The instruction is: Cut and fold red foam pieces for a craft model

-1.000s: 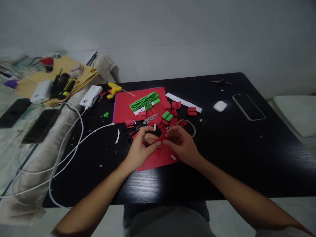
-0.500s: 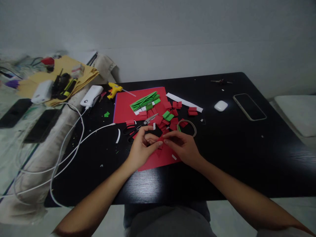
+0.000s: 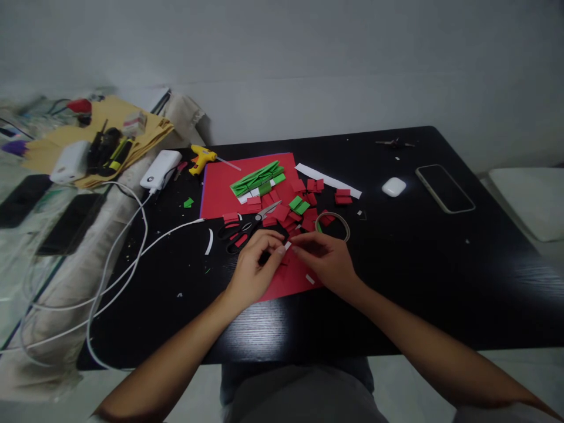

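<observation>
My left hand (image 3: 258,264) is closed in a pinch, with a small white strip (image 3: 288,245) at its thumb and fingertips. My right hand (image 3: 328,261) meets it from the other side, its thumb and fingers pinched on a red paper piece that is mostly hidden. Below both hands lies a red paper sheet (image 3: 286,288) with a small white scrap (image 3: 310,279) on it. Just beyond the fingers are black-handled scissors (image 3: 247,228), several folded red paper pieces (image 3: 281,212), a folded green piece (image 3: 299,205) and a roll of tape (image 3: 346,226).
Farther back lie folded green paper strips (image 3: 258,178), a larger red sheet (image 3: 215,188), a yellow glue gun (image 3: 202,158) and a long white strip (image 3: 328,179). A white case (image 3: 393,187) and a phone (image 3: 445,189) rest on the right. A power bank (image 3: 161,169) and white cable (image 3: 176,228) occupy the left.
The white strip on my left index finger has come down between my hands, by the red paper. My left fingers have curled inward; my right hand has barely moved.
</observation>
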